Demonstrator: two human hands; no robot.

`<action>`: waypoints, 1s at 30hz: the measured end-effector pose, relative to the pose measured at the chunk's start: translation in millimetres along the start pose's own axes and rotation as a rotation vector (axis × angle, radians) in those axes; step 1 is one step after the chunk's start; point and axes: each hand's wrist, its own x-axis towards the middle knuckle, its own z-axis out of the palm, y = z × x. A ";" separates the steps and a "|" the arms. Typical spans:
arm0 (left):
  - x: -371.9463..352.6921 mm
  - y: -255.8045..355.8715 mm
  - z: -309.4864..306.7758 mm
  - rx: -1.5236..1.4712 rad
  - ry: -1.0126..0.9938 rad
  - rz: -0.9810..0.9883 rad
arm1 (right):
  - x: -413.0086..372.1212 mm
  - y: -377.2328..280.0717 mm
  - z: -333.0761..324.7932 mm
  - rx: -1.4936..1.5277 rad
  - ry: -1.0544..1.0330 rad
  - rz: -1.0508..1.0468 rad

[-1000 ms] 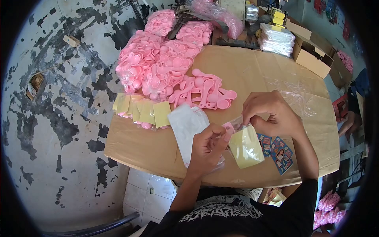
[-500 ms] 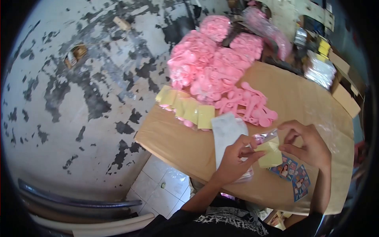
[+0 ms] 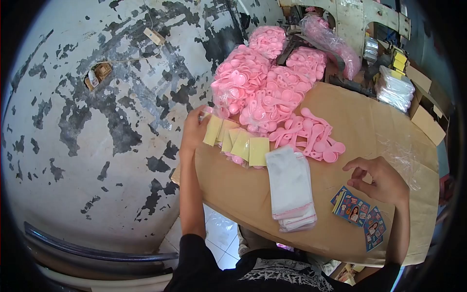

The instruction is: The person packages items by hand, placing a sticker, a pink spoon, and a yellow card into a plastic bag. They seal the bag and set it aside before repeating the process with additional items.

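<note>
My left hand (image 3: 193,130) is at the far left end of the row of packets, its fingers closed at the upper end of a clear packet with a yellow card (image 3: 212,130). More packets with yellow cards (image 3: 259,151) overlap to its right, with pink spoons partly showing through the plastic. My right hand (image 3: 379,180) hovers over the table's right side, fingers curled but apart, with nothing in them. Just below it lie blue printed cards (image 3: 353,208). A stack of clear plastic bags (image 3: 290,187) lies between the hands, beside a loose heap of pink spoons (image 3: 311,136).
Large plastic bags full of pink spoons (image 3: 243,73) stand at the back of the brown-covered table (image 3: 233,190). A metal machine frame (image 3: 350,19), bundled clear bags (image 3: 395,88) and a cardboard box (image 3: 428,124) are at the back right. A peeling wall (image 3: 121,121) rises on the left.
My left hand has carried the yellow-card packet from beside my right hand to the left end of the row. My right hand has let go of it and stays above the blue cards.
</note>
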 end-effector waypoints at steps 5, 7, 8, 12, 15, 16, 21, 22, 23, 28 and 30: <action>-1.0 -33.8 39.9 0.385 -0.086 0.154 | 0.4 -6.0 -6.9 -0.006 -0.024 0.070; 0.2 -36.0 40.9 0.260 -0.123 0.174 | 2.9 -3.3 -4.8 -0.002 -0.016 0.092; -1.7 -39.5 42.2 0.228 -0.111 0.155 | 4.4 -0.7 -0.3 -0.008 0.010 0.077; 5.1 -32.3 44.4 -0.090 -0.124 0.105 | 12.0 0.8 18.1 -0.063 0.056 0.019; 5.5 -34.9 52.3 -0.298 0.014 0.092 | 12.0 -13.3 30.5 -0.108 0.057 -0.007; 5.4 -36.9 51.3 -0.354 0.100 0.112 | 14.5 -18.7 32.3 -0.124 0.063 -0.021; -15.5 4.9 18.3 -0.298 0.058 0.167 | 29.5 -39.1 43.9 -0.133 0.083 -0.036; -24.3 24.7 12.9 -0.238 0.095 0.203 | 33.9 -37.5 49.4 -0.144 0.102 -0.032; -38.0 44.8 12.8 -0.308 0.026 0.213 | 38.7 -31.9 56.5 -0.167 0.060 0.022; -145.1 113.7 44.1 -0.248 -0.482 0.806 | 59.1 -13.2 83.0 -0.142 -0.142 0.270; -174.3 129.5 52.5 -0.268 -0.554 0.715 | 58.4 -13.9 90.2 -0.042 -0.110 0.304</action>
